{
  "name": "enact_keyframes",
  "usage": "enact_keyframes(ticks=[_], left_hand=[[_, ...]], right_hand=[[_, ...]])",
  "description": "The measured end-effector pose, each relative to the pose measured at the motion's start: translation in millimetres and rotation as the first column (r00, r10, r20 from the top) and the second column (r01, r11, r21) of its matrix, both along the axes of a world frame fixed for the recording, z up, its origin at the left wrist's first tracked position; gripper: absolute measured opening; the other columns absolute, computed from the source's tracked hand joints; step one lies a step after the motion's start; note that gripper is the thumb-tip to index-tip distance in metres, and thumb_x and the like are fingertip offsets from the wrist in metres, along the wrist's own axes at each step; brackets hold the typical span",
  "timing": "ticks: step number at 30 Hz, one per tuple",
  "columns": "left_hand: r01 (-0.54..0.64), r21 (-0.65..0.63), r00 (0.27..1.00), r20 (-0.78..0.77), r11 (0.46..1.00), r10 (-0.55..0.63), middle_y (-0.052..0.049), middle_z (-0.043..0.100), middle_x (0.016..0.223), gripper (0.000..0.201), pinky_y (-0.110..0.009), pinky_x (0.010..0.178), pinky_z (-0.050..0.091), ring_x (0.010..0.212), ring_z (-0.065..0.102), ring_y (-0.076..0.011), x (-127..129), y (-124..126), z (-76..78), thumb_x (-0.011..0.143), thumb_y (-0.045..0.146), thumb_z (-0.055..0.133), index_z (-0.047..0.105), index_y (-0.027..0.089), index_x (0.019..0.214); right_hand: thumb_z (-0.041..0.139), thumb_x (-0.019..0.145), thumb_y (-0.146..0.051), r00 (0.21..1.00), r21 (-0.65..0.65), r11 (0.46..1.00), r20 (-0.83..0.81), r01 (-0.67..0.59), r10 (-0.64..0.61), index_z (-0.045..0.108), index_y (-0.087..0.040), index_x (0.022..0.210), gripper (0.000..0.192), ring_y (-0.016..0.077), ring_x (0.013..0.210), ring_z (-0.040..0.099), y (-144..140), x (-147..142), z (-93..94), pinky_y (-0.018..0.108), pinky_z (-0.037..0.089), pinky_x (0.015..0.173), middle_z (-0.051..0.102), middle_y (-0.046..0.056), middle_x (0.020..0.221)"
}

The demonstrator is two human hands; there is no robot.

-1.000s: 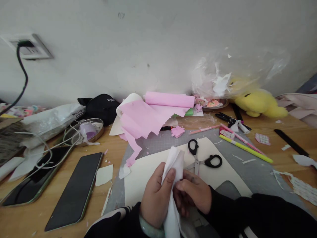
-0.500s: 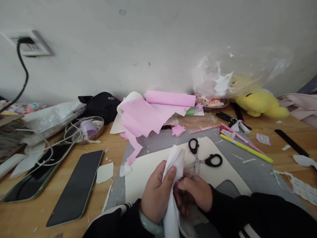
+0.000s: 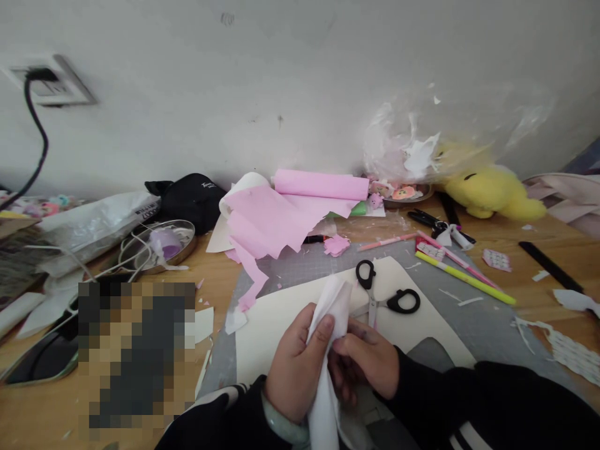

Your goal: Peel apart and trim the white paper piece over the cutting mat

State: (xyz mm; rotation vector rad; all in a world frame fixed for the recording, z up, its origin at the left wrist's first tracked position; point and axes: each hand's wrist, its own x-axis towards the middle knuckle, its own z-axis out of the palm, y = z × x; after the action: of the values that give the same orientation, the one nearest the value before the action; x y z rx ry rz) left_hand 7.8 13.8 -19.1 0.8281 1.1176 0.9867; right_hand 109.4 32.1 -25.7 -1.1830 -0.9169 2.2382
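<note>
A long fold of thin white paper (image 3: pixel 330 301) stands upright at the bottom centre, its lower end running out of view. My left hand (image 3: pixel 294 370) is closed round it, thumb pressed flat on the front. From the right side, my right hand (image 3: pixel 370 361) pinches the paper's edge between thumb and curled fingers; the fingertips are partly hidden behind it. Just beyond my hands, black-handled scissors (image 3: pixel 372 306) lie with their handles spread apart. They rest on a cream sheet of card (image 3: pixel 267 337), which sits on a grey cutting mat (image 3: pixel 300 270).
Pink paper (image 3: pixel 276 219) with a jagged edge lies against the wall, beside a pink roll (image 3: pixel 321 185). To the right are a yellow marker (image 3: pixel 464 278) and a yellow plush toy (image 3: pixel 497 194). Metal dish (image 3: pixel 185 247) and black pouch (image 3: pixel 194 200) stand left. A pixelated patch covers part of the left tabletop.
The view has shifted very slightly. Both hands keep the same grip on the white paper, with hardly any movement.
</note>
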Motion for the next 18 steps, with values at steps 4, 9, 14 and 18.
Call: enact_keyframes(ticks=[4, 9, 14, 18], left_hand=[[0.065, 0.002, 0.997, 0.043, 0.998, -0.065, 0.008, 0.044, 0.036, 0.020, -0.018, 0.030, 0.034, 0.028, 0.045, -0.0099, 1.1, -1.2, 0.8, 0.074, 0.037, 0.044, 0.042, 0.019, 0.083], [0.090, -0.014, 0.991, 0.101, 0.996, -0.089, 0.008, 0.044, 0.035, 0.021, -0.019, 0.030, 0.035, 0.028, 0.047, -0.0114, 3.3, -2.5, 4.3, 0.074, 0.038, 0.044, 0.041, 0.019, 0.080], [0.053, -0.026, 0.991, 0.123, 0.998, -0.050, 0.007, 0.049, 0.040, 0.020, -0.017, 0.028, 0.034, 0.027, 0.045, -0.0093, 1.5, -0.7, 4.9, 0.074, 0.038, 0.043, 0.040, 0.019, 0.081], [0.035, -0.044, 0.996, 0.085, 0.998, -0.031, 0.008, 0.045, 0.036, 0.024, -0.017, 0.027, 0.033, 0.027, 0.045, -0.0100, 1.1, -0.3, 4.8, 0.074, 0.039, 0.043, 0.040, 0.019, 0.086]], right_hand=[[0.034, 0.046, -0.024, 0.999, -0.025, 1.000, -0.036, -0.015, 0.014, 0.038, -0.016, 0.071, 0.026, 0.0095, 0.024, 0.040, -0.1, 2.2, -3.4, 0.017, 0.030, 0.024, 0.047, -0.005, 0.031], [0.031, 0.044, -0.022, 0.998, -0.040, 0.999, -0.051, -0.025, 0.023, 0.038, -0.016, 0.067, 0.025, 0.0101, 0.024, 0.040, 1.4, 3.6, -4.9, 0.017, 0.030, 0.024, 0.047, -0.003, 0.030], [0.030, 0.040, -0.021, 0.995, -0.066, 0.994, -0.064, -0.082, 0.078, 0.036, -0.016, 0.059, 0.020, 0.0098, 0.024, 0.041, 3.8, 2.1, 1.3, 0.017, 0.031, 0.024, 0.047, -0.003, 0.031], [0.034, 0.043, -0.022, 0.996, -0.041, 0.997, -0.064, -0.062, 0.059, 0.036, -0.016, 0.063, 0.021, 0.0090, 0.025, 0.041, 2.0, 2.1, 4.8, 0.017, 0.032, 0.025, 0.046, -0.005, 0.032]])
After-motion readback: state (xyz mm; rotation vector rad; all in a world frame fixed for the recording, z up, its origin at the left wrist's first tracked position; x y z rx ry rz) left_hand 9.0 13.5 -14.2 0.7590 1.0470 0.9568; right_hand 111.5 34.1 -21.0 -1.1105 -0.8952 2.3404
